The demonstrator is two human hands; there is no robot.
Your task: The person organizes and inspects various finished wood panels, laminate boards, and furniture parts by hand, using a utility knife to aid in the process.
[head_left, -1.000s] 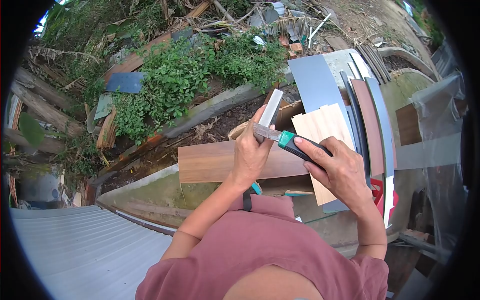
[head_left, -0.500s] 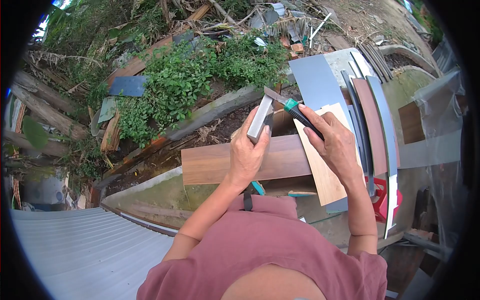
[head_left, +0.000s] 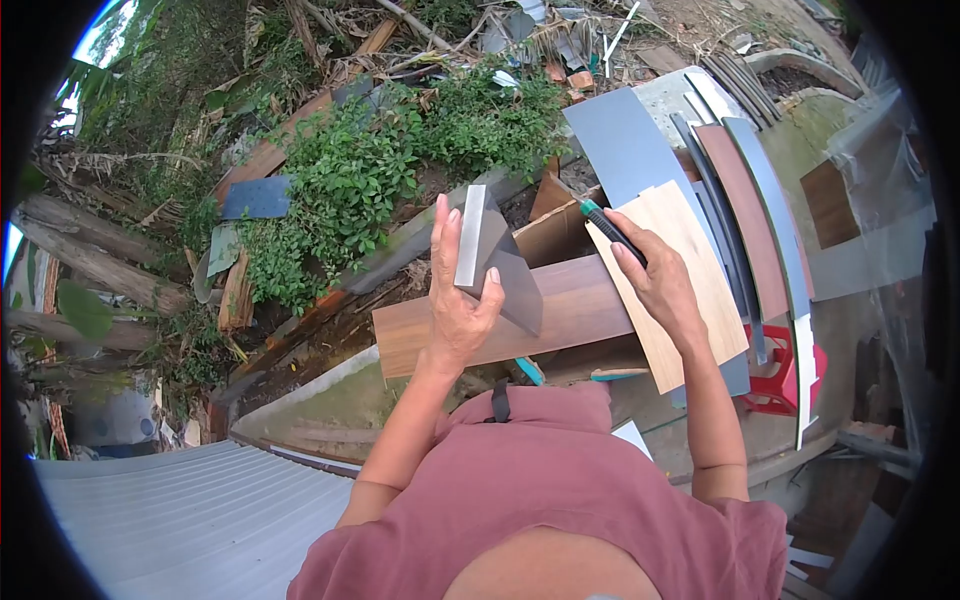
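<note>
My left hand (head_left: 460, 300) grips a small dark grey-brown panel piece (head_left: 512, 270) with a pale silvery strip along one side, thumb on its face and fingers behind the strip. The piece is tilted up in front of me, above a brown wood-grain board (head_left: 580, 305). In my right hand (head_left: 660, 285) is a utility knife (head_left: 612, 229) with a black and green handle. Its tip points away from me, apart from the panel piece, and the blade is hard to make out. Below the knife lies a light wood-grain board (head_left: 680, 290).
Behind the boards lies a grey panel (head_left: 625, 140). Several long strips (head_left: 745, 210) are stacked on the right, near a red plastic stool (head_left: 775, 375). An open cardboard box (head_left: 555, 235) sits under the boards. Green plants (head_left: 340, 180) grow ahead, and corrugated roofing (head_left: 190, 520) is lower left.
The knife has moved away from the panel piece, to the right and down. My left hand has shifted left and turned the piece, so its dark face now shows.
</note>
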